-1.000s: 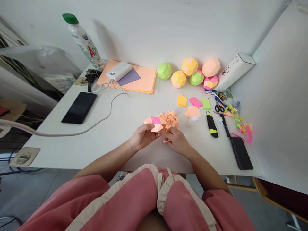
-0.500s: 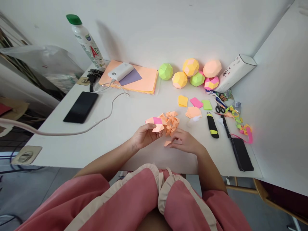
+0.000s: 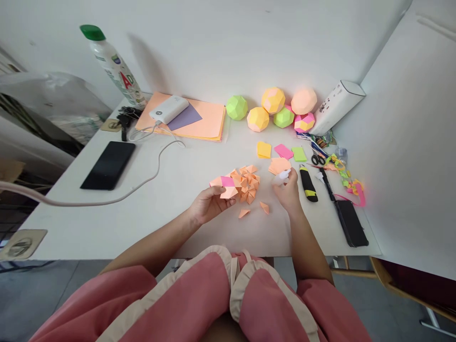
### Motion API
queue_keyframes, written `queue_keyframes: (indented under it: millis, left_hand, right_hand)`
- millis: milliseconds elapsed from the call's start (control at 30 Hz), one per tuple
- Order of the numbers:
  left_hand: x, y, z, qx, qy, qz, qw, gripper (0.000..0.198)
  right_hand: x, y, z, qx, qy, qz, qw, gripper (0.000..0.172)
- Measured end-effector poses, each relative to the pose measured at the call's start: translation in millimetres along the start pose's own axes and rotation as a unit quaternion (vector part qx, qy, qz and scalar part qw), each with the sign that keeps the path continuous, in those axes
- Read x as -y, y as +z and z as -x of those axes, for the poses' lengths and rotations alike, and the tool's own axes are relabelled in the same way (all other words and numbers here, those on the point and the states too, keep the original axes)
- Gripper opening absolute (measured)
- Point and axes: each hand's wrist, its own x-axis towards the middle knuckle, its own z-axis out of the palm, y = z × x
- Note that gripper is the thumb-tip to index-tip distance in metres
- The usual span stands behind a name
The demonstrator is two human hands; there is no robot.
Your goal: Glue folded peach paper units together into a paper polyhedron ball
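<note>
Origami cluster [image 3: 239, 183], spiky orange-pink folded paper, gripped by left hand [image 3: 206, 206] mid-frame; right hand [image 3: 289, 192] pinches whitish scrap [image 3: 280, 176].

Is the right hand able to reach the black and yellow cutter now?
Probably yes. The right hand lies just beside the cutter, with nothing between them. It is at a small white thing, though, so it may not be free.

Six paper balls [image 3: 236, 107], four note stacks [image 3: 264, 149], two loose folded pieces [image 3: 264, 207], one bottle [image 3: 110, 61].
</note>
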Motion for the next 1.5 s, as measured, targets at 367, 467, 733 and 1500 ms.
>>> queue_keyframes:
  millis: [367, 467, 733, 1500]
  left_hand:
    - [-2, 0.2, -3, -0.015, 0.075, -0.025, 0.997, 0.006]
    - [-5, -0.4, -3, -0.022, 0.086, -0.023, 0.996, 0.005]
    - [-4, -2.2, -2, -0.011, 0.088, -0.038, 0.995, 0.01]
    - [-3, 4.1, 0, -0.007, 0.064, -0.061, 0.996, 0.006]
  right_hand:
    - [53, -9, 21, 0.168, -0.159, -0.038, 0.972, 0.043]
    - [62, -9, 28, 0.217, -0.233, -0.034, 0.947, 0.031]
    - [72, -12, 28, 0.285, -0.264, -0.075, 0.918, 0.03]
    - [62, -6, 29, 0.189, -0.319, -0.01, 0.929, 0.036]
